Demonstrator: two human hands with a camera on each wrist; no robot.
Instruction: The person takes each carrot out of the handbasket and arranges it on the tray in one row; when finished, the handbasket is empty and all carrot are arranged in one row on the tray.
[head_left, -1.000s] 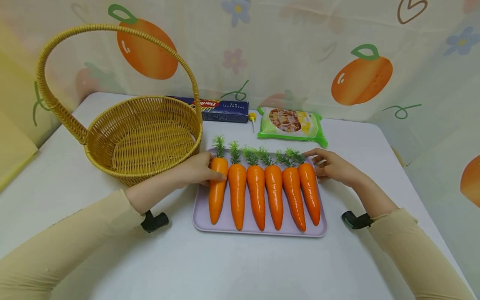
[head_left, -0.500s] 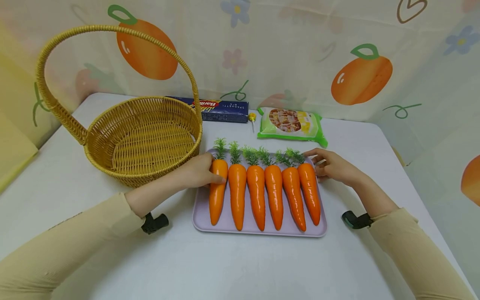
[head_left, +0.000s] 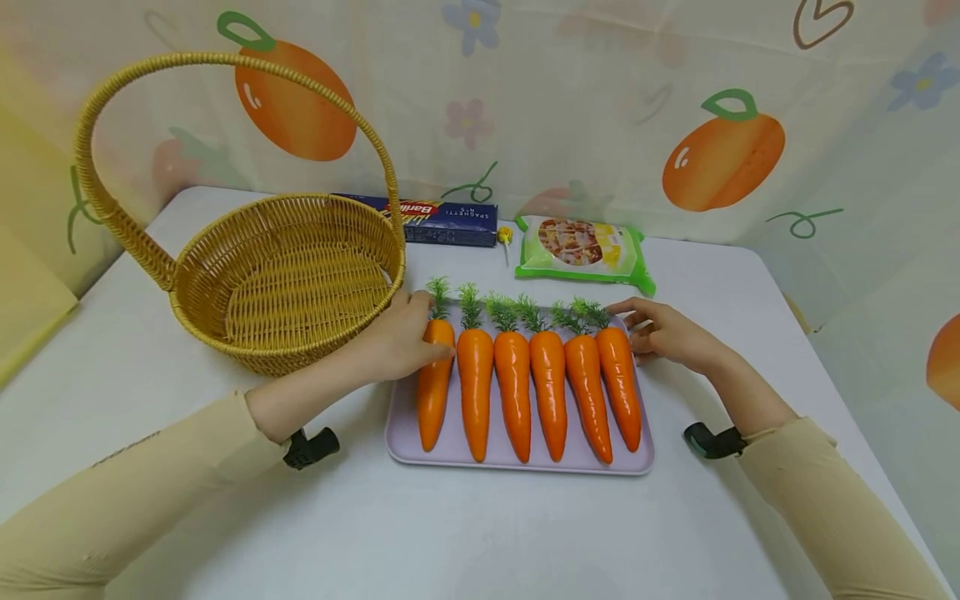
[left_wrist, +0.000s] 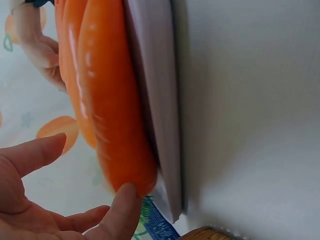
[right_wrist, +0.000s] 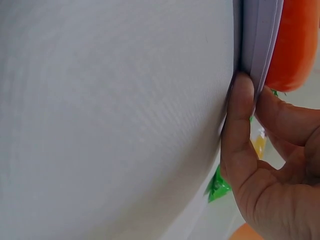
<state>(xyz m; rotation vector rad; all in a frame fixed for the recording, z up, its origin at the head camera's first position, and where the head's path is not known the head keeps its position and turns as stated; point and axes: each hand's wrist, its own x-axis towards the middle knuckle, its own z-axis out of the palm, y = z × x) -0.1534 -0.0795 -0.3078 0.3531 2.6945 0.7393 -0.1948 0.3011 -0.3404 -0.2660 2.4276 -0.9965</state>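
Several orange toy carrots with green leafy tops lie side by side on a pale purple tray (head_left: pixel 405 429). My left hand (head_left: pixel 402 339) is at the leftmost carrot (head_left: pixel 433 404), beside the tray's left edge. In the left wrist view, its thumb (left_wrist: pixel 42 152) stands away from the carrot, and one fingertip overlaps the carrot's leafy end. My right hand (head_left: pixel 663 329) pinches the tray's right edge near the rightmost carrot (head_left: pixel 619 387). The right wrist view shows its curled fingers and thumb (right_wrist: pixel 272 155) at that rim.
A wicker basket (head_left: pixel 307 292) with a tall handle stands left of the tray, close to my left hand. Behind the tray lie a blue spaghetti box (head_left: pixel 450 223), a yellow lollipop (head_left: pixel 505 237) and a green food packet (head_left: pixel 581 247). A fruit-patterned curtain hangs behind the white table.
The leftmost carrot shifted slightly toward me and now lies still in the row. My left hand has loosened from it, its fingers moving back toward the basket. The right hand stays put.
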